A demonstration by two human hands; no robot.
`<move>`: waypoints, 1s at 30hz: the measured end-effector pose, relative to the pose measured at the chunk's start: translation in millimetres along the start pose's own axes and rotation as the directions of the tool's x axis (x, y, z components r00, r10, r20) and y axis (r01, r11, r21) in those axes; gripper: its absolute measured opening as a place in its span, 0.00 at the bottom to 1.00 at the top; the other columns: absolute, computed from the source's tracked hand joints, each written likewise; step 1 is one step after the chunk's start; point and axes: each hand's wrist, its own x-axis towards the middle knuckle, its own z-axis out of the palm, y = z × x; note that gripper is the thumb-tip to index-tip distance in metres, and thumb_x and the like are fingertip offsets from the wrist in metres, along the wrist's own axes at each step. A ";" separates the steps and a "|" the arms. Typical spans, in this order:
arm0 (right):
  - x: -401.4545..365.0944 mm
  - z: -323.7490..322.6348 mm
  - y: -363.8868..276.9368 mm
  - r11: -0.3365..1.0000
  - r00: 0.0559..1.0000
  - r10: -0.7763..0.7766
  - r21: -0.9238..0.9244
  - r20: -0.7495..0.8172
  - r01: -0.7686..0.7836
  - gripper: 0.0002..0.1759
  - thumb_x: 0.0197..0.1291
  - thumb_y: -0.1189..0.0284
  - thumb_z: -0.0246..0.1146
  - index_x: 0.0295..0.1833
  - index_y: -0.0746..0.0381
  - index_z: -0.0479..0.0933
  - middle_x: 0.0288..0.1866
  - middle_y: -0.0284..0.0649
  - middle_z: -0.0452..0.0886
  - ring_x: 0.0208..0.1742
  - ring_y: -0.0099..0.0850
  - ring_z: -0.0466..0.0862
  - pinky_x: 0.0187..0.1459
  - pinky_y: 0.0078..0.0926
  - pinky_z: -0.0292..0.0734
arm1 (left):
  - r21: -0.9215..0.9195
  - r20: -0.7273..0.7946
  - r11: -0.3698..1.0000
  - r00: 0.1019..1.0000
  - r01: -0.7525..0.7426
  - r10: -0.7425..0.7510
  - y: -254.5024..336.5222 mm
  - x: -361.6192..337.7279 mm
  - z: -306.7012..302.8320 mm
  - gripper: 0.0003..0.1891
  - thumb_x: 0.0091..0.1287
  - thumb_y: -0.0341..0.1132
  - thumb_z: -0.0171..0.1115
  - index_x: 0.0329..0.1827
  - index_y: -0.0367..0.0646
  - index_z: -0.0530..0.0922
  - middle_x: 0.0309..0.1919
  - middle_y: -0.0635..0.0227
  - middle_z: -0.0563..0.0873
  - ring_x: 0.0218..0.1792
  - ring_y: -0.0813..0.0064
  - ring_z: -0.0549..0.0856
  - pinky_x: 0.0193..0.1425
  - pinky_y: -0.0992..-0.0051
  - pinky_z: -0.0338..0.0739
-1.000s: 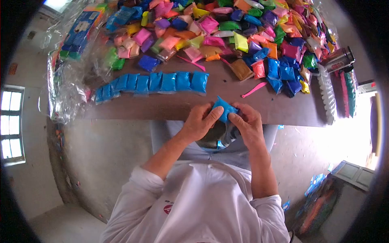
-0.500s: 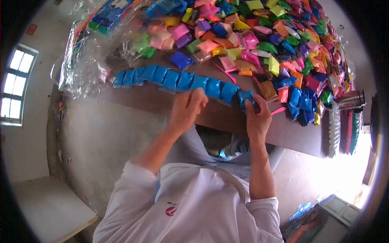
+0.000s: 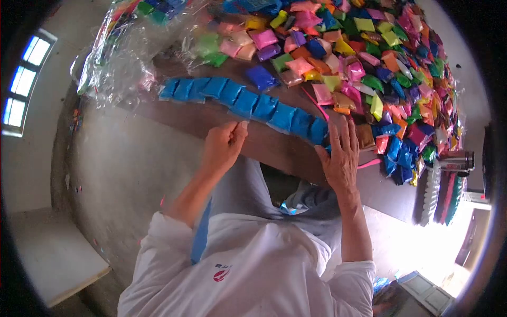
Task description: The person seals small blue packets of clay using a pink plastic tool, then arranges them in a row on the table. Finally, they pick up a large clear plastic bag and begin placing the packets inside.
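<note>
A slightly curved row of blue packets (image 3: 245,103) in clear film lies along the near part of the dark table. My right hand (image 3: 342,156) rests at the row's right end, fingers stretched out and lying flat, partly covering the last blue packet (image 3: 318,130). Below the middle of the row, at the table's near edge, is my left hand (image 3: 224,143). Its fingers are curled in and its thumb and forefinger are close together; whether anything sits between them is hidden. A single darker blue packet (image 3: 262,78) lies just behind the row.
A large heap of small coloured packets (image 3: 364,63) covers the back and right of the table (image 3: 174,117). Crumpled clear plastic (image 3: 119,74) lies at the left. Pink strips (image 3: 369,164) lie near my right hand. A metallic cylinder (image 3: 456,160) stands at the far right.
My right hand has gone from pinching the end packet to lying flat with fingers extended, and the gap before that packet has closed. My left hand has drawn back from the row.
</note>
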 end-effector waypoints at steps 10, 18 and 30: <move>18.2 8.0 -7.9 0.993 0.976 -0.117 0.027 0.184 0.114 0.30 0.61 0.61 0.55 0.66 0.64 0.62 0.69 0.52 0.60 0.70 0.50 0.59 0.67 0.47 0.54 | 0.225 -0.162 0.973 0.983 -0.046 0.084 -25.4 11.2 -15.2 0.15 0.65 0.38 0.57 0.21 0.39 0.73 0.16 0.61 0.76 0.17 0.60 0.77 0.22 0.65 0.69; 22.3 -9.1 -11.5 0.986 0.987 -0.134 0.112 0.086 0.124 0.28 0.67 0.59 0.48 0.65 0.65 0.63 0.69 0.52 0.61 0.69 0.50 0.60 0.67 0.48 0.53 | 0.370 -0.352 0.897 0.856 -0.244 0.378 -32.1 5.6 12.8 0.14 0.55 0.32 0.62 0.14 0.46 0.68 0.14 0.66 0.74 0.18 0.62 0.75 0.22 0.65 0.69; 98.2 35.1 -210.5 0.752 0.827 -0.562 0.401 -0.024 0.523 0.28 0.55 0.62 0.59 0.59 0.68 0.67 0.62 0.54 0.68 0.65 0.45 0.67 0.64 0.42 0.61 | 0.325 -0.307 0.884 0.846 -0.337 0.436 -35.6 -6.0 23.2 0.12 0.51 0.31 0.63 0.18 0.48 0.67 0.17 0.68 0.71 0.22 0.68 0.73 0.28 0.69 0.66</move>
